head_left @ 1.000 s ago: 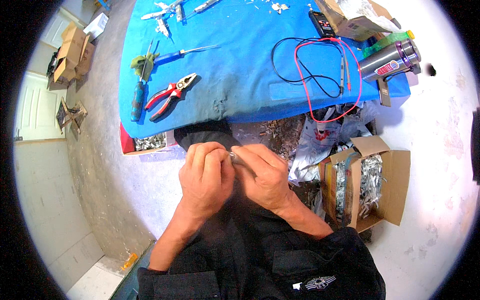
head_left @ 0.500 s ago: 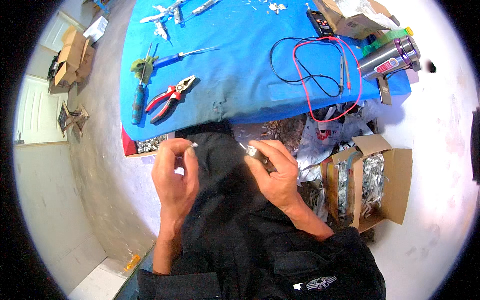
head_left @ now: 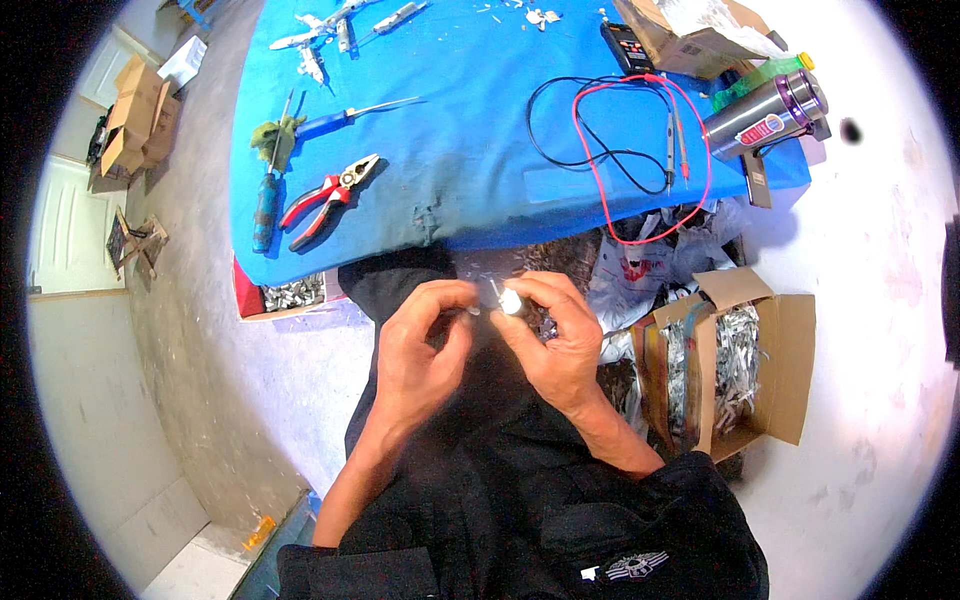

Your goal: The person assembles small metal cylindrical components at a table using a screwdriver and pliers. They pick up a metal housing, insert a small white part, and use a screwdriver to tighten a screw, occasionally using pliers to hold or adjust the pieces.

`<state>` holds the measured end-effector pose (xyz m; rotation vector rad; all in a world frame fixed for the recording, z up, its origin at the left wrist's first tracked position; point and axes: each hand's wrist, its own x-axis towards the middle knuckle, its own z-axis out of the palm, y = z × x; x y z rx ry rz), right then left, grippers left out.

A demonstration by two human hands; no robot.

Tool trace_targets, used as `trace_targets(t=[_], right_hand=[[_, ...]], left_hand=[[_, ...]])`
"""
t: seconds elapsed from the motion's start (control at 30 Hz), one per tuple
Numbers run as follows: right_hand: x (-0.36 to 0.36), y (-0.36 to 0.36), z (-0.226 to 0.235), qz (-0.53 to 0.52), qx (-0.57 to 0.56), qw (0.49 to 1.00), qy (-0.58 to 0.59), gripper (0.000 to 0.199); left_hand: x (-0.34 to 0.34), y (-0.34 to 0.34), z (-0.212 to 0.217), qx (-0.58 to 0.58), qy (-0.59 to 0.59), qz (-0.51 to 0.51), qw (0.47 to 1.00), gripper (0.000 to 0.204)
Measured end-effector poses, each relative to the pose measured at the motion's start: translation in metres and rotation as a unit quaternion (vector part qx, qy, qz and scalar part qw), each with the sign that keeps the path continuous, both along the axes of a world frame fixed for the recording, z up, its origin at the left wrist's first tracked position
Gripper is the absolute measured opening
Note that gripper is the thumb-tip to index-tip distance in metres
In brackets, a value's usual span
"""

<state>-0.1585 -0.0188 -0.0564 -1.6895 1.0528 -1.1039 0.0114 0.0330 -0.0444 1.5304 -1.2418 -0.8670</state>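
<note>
Above my lap, in front of the table's near edge, my two hands are close together. My right hand (head_left: 560,345) grips a small cylindrical piece (head_left: 512,302) with a bright, shiny end, and a thin metal bit juts from its top. Most of that piece is covered by the fingers. My left hand (head_left: 425,345) is closed in a pinch just left of it; a tiny pale bit shows at the fingertips, too small to name. Whether the left fingertips touch the cylindrical piece I cannot tell.
Pliers (head_left: 332,200), screwdrivers (head_left: 265,210), a meter (head_left: 628,48) with red and black leads, and a steel flask (head_left: 765,118) lie on the blue-covered table (head_left: 450,130). Open cardboard boxes of metal scraps stand below: one (head_left: 785,375) right, one (head_left: 243,295) left.
My left hand has moved right, up to the right hand. The right hand has stayed nearly in place, with the piece's bright end now turned more into view.
</note>
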Motion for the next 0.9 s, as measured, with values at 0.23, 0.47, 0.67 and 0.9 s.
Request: trace_targets(t=[0.23,0.47,0.67,0.9], right_hand=[[-0.006,0.001,0.0,0.014,0.037,0.999,-0.016,0.038],[-0.005,-0.002,-0.004,0.036,-0.026,0.999,-0.007,0.038],[-0.002,-0.002,-0.003,0.027,-0.036,0.999,-0.013,0.042],[0.0,-0.001,-0.004,0.015,-0.041,0.999,-0.013,0.043]], left_hand=[[0.001,-0.008,0.01,-0.046,-0.014,-0.06,0.997,0.018],[0.002,-0.005,0.014,0.108,0.294,0.0,0.95,0.011],[-0.006,-0.002,0.017,0.002,0.087,0.007,0.996,0.007],[-0.021,0.011,0.011,-0.183,-0.208,-0.015,0.961,0.029]])
